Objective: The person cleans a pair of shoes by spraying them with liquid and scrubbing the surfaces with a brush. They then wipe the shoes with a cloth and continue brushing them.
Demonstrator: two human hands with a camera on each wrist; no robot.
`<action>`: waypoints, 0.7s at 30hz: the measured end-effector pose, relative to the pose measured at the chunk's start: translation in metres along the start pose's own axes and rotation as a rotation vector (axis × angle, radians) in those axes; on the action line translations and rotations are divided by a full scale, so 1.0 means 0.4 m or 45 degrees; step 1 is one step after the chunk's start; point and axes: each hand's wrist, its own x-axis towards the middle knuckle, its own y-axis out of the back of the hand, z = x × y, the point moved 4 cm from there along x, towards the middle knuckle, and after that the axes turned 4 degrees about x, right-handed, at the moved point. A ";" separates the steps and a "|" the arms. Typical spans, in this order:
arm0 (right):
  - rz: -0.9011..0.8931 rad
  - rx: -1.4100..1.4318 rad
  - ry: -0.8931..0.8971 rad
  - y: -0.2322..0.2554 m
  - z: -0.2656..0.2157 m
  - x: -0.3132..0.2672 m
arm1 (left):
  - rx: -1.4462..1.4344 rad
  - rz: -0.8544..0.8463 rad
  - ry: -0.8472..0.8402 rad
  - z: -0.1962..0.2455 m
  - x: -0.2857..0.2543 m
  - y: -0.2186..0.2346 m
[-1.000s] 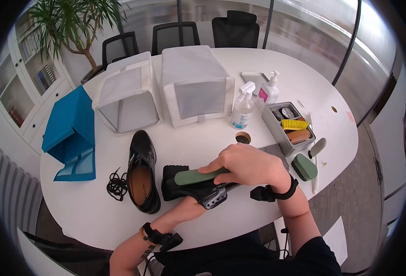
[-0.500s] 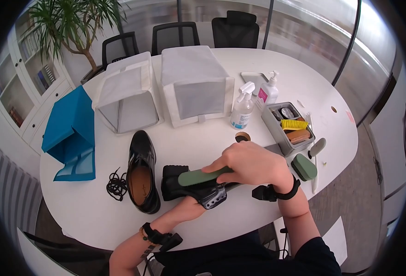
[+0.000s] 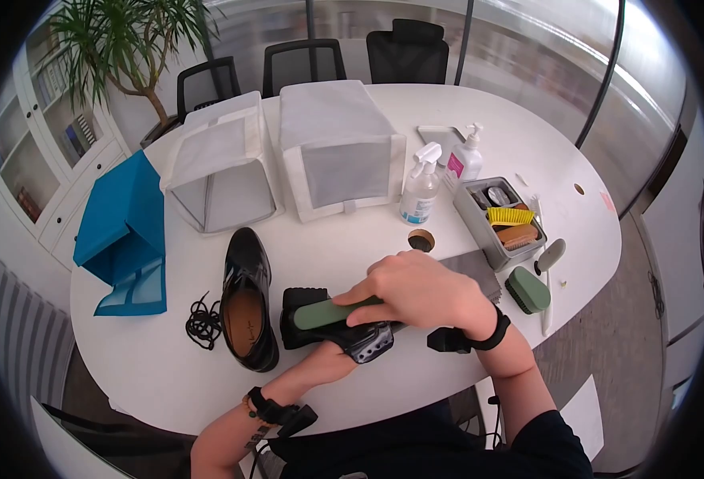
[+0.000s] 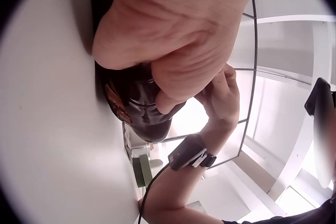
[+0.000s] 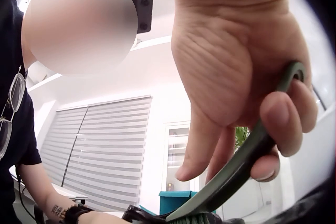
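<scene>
A black leather shoe (image 3: pixel 292 329) lies tipped on its side near the front of the table, its eyelet flap toward me. My left hand (image 3: pixel 332 361) holds this shoe at its opening, most of the fingers hidden by the leather in the head view. In my right hand (image 3: pixel 416 289) is a long green-backed shoe brush (image 3: pixel 320 314), laid along the shoe's upper. The right wrist view shows fingers curled round the curved handle (image 5: pixel 239 169), with the bristles (image 5: pixel 194 219) down at the shoe. To the left stands the other black shoe (image 3: pixel 247 263), upright, beside coiled black laces (image 3: pixel 203 321).
At right, a grey box (image 3: pixel 468 211) holds a yellow brush (image 3: pixel 512 216) and other brushes. A green brush (image 3: pixel 529 290) lies near it. Behind stand a spray bottle (image 3: pixel 421 191), a pump bottle (image 3: pixel 465 160), two fabric boxes (image 3: pixel 340 120) and a blue box (image 3: pixel 124 207).
The right hand and the green brush shifted slightly right, then back left along the shoe, farther than at first. The left hand and the shoe under it stayed in place.
</scene>
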 end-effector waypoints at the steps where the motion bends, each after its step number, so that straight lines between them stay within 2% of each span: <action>1: 0.008 -0.012 -0.043 0.009 0.002 -0.005 | 0.003 -0.002 -0.004 0.001 -0.001 -0.001; 5: 0.065 0.059 -0.060 -0.007 0.023 0.000 | 0.008 0.013 0.004 0.003 0.001 0.000; 11: 0.091 -0.024 0.071 -0.035 0.013 0.009 | -0.004 0.003 -0.010 0.001 -0.001 0.003; 17: -0.005 -0.067 -0.050 0.004 0.016 -0.013 | 0.009 -0.007 -0.011 -0.010 -0.001 0.001; 21: 0.021 -0.026 0.061 -0.047 0.016 0.015 | 0.036 0.023 -0.056 -0.006 0.001 0.000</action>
